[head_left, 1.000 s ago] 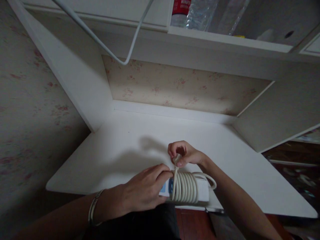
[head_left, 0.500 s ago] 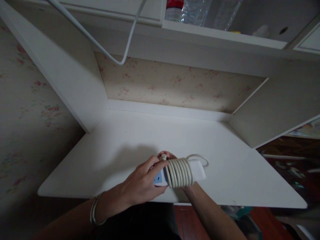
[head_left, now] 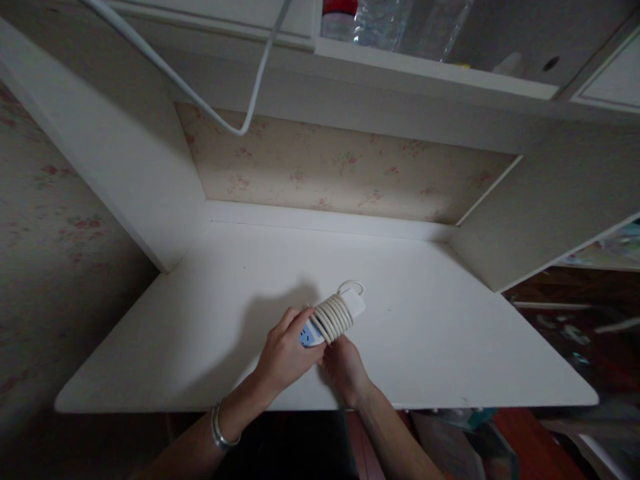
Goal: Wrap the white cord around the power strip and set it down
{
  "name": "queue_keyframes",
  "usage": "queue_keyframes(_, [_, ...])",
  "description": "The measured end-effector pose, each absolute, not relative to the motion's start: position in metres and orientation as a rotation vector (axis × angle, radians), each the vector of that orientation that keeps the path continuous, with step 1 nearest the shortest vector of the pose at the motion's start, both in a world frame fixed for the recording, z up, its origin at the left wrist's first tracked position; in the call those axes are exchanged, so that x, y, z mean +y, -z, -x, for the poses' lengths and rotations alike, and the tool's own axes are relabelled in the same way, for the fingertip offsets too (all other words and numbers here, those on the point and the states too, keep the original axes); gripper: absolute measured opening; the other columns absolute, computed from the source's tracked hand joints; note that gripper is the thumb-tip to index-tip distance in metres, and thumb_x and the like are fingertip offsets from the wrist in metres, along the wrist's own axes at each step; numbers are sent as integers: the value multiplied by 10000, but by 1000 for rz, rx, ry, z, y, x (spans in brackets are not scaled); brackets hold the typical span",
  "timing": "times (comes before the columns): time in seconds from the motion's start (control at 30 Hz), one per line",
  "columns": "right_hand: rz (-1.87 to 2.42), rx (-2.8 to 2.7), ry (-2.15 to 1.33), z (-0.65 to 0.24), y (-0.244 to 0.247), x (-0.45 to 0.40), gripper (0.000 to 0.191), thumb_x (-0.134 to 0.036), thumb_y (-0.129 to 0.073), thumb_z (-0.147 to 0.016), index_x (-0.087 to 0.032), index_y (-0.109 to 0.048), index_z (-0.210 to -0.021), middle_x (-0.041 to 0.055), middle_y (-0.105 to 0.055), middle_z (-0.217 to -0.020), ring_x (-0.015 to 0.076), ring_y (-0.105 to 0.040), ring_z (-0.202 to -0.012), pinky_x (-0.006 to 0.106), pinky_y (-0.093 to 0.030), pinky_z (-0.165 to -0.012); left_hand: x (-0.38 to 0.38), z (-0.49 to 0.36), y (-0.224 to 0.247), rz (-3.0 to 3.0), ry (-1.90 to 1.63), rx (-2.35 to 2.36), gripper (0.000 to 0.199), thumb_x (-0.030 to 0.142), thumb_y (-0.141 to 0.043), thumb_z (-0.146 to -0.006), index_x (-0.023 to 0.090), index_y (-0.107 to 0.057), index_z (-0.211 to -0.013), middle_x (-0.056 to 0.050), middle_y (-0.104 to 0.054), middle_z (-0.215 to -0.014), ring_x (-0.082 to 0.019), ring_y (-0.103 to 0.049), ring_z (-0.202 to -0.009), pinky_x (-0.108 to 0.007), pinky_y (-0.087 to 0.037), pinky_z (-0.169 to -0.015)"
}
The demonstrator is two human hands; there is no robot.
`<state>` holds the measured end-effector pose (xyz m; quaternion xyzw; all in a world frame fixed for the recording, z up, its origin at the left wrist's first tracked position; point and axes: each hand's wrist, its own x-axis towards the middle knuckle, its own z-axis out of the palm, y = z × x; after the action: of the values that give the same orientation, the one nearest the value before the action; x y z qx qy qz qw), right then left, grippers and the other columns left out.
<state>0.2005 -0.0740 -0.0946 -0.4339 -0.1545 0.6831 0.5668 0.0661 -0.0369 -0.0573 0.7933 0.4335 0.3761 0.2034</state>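
Observation:
A white power strip [head_left: 355,302] with blue socket faces is tilted above the desk, its upper end pointing away to the right. Several turns of cream cord [head_left: 333,319] are wound around its middle, and a small loop of cord sticks out at the far end. My left hand [head_left: 289,350] grips the socket end, thumb and fingers around it. Just below the coils, my right hand [head_left: 346,370] is closed under the strip's near side; its fingertips are hidden, and what they pinch cannot be made out.
The white desk [head_left: 425,333] lies beneath my hands, with side panels left and right. Overhead, a shelf [head_left: 435,72] holds plastic bottles, one with a red label [head_left: 339,8]. A pale bent tube [head_left: 240,131] hangs at upper left.
The strip has swung so its far end points up and away, and it sits further left. My right hand has come from behind the strip to below the coils.

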Motion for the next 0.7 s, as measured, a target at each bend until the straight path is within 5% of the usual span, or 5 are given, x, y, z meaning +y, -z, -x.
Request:
queue_keyframes(0.37, [1074,-445,-1305,-192,82,-85,453,-489,-636,-822,-212,-559,-1173,68,-638,-1151,221,-597,-1047,335,-481,-870,-44,-96,79,-2130,-1122,1235,464,171,-565,-816,205,-480,-1270,-76,-562,-1040,-207,-626,-943,-346,-559,-805])
queue_keyframes(0.5, [1033,-425,-1252,-201,80,-73,420,-459,-644,-812,-181,-585,-1121,69,-667,-1070,227,-622,-986,355,-464,-919,-48,-109,80,-2105,-1063,1142,566,152,-567,-816,208,-395,-1352,-105,-520,-1135,-243,-567,-1098,-400,-530,-894])
queue_keyframes(0.7, [1072,-396,-1133,-220,89,-58,299,-412,-600,-803,-188,-597,-1001,32,-678,-940,196,-635,-847,312,-502,-795,-44,-122,84,-2081,-959,1053,709,113,-585,-767,242,-308,-1407,-121,-466,-1247,-274,-513,-1186,-446,-506,-936])
